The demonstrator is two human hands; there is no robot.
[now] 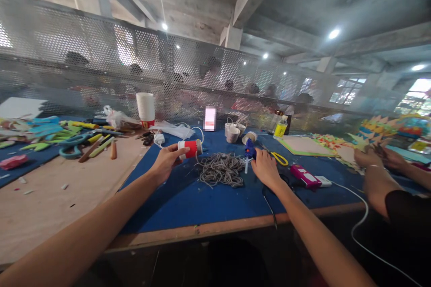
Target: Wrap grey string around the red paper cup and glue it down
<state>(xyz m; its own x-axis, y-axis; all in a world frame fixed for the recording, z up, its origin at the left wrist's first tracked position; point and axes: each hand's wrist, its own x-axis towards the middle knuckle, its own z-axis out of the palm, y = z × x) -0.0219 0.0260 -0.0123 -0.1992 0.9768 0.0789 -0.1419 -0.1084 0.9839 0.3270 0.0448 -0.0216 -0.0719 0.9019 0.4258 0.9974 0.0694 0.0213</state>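
Note:
My left hand (166, 160) is closed around a red and white paper cup (190, 148), held on its side above the blue table mat (208, 202). A pile of grey cord (220, 169) lies just right of the cup. My right hand (266, 168) rests on the mat next to the cord, its fingers curled at a blue glue gun (249, 149). Whether it grips the gun is hidden by the back of the hand.
Yellow scissors (279, 158), a pink box cutter (303, 175), a yellow-capped bottle (280, 128) and small cord-wrapped cups (233, 133) sit nearby. A stack of white cups (146, 108) and foam cut-outs lie left. Another person's hands (370, 158) work at the right. A mesh screen stands behind.

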